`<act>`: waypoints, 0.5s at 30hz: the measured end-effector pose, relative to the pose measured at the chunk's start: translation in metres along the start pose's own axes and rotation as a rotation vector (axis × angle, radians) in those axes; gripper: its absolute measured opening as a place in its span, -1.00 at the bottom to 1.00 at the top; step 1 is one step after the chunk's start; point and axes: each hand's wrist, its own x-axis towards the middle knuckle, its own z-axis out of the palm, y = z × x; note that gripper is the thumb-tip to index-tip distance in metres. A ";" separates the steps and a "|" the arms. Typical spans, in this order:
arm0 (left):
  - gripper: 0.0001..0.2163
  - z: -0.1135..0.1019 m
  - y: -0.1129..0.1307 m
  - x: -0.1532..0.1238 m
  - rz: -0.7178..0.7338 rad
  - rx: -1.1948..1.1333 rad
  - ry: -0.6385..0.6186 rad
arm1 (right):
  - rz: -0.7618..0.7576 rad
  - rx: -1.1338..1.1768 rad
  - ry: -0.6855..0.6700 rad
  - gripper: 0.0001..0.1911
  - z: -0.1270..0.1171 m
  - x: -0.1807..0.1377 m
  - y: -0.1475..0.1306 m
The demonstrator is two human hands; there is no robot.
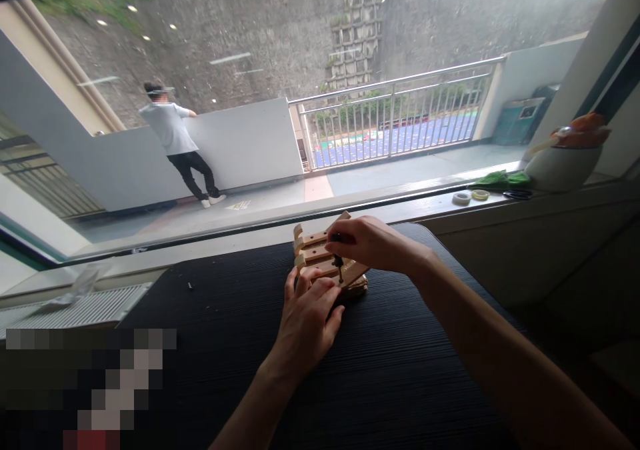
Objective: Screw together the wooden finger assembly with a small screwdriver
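Observation:
A small slatted wooden rack (315,254) with several crossbars and curved ends lies on the black table (225,350). My left hand (309,317) grips its near side, fingers bent over the wood and thumb along the front. From above, my right hand (373,240) closes round the dark handle of a screwdriver (339,262). The screwdriver stands nearly upright, its tip at the near end of a wooden strip (356,273), close to my left fingertips. Whether a screw is under the tip is too small to tell. My right hand covers part of the rack.
A tiny screw-like piece (190,286) lies on the table's left. The windowsill holds tape rolls (461,199), a green cloth (500,179) and a pale pot (565,167). A clear plastic bag (80,283) rests at the left. Beyond the glass, a person (173,130) leans on a wall.

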 end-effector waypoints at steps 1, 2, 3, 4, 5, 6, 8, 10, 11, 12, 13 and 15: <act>-0.78 0.000 0.000 0.000 0.000 0.000 -0.001 | 0.006 -0.024 0.008 -0.74 0.001 0.000 0.000; -0.78 0.000 0.000 0.000 0.001 -0.001 -0.001 | 0.013 -0.048 0.014 -0.74 0.002 0.000 -0.001; -0.77 0.000 0.000 0.000 0.003 -0.003 0.003 | 0.021 -0.071 0.018 -0.73 0.003 0.000 -0.001; -0.77 0.000 0.000 0.000 0.005 -0.004 0.007 | 0.026 -0.088 0.021 -0.73 0.003 0.001 -0.002; -0.77 0.000 0.000 0.000 0.007 -0.005 0.010 | 0.025 -0.095 0.019 -0.73 0.004 0.001 -0.002; -0.77 0.000 0.000 0.000 0.009 -0.004 0.013 | 0.018 -0.093 0.011 -0.74 0.004 0.001 -0.003; -0.78 0.000 0.000 0.000 0.010 -0.001 0.013 | -0.015 -0.066 -0.018 -0.74 0.003 0.001 -0.004; -0.78 0.000 0.000 0.001 0.008 0.000 0.006 | -0.051 -0.033 -0.046 -0.75 0.001 0.001 -0.005; -0.78 0.000 0.000 0.001 0.006 -0.001 0.004 | -0.064 -0.021 -0.052 -0.74 0.001 0.000 -0.005; -0.78 0.000 -0.001 0.001 0.005 -0.002 0.001 | -0.072 -0.013 -0.051 -0.73 0.001 0.000 -0.005; -0.77 0.000 -0.001 0.001 0.004 -0.002 -0.001 | -0.076 -0.007 -0.047 -0.72 0.000 0.000 -0.005; -0.77 0.000 -0.001 0.000 0.001 -0.002 -0.005 | -0.082 0.001 -0.037 -0.71 0.000 0.000 -0.003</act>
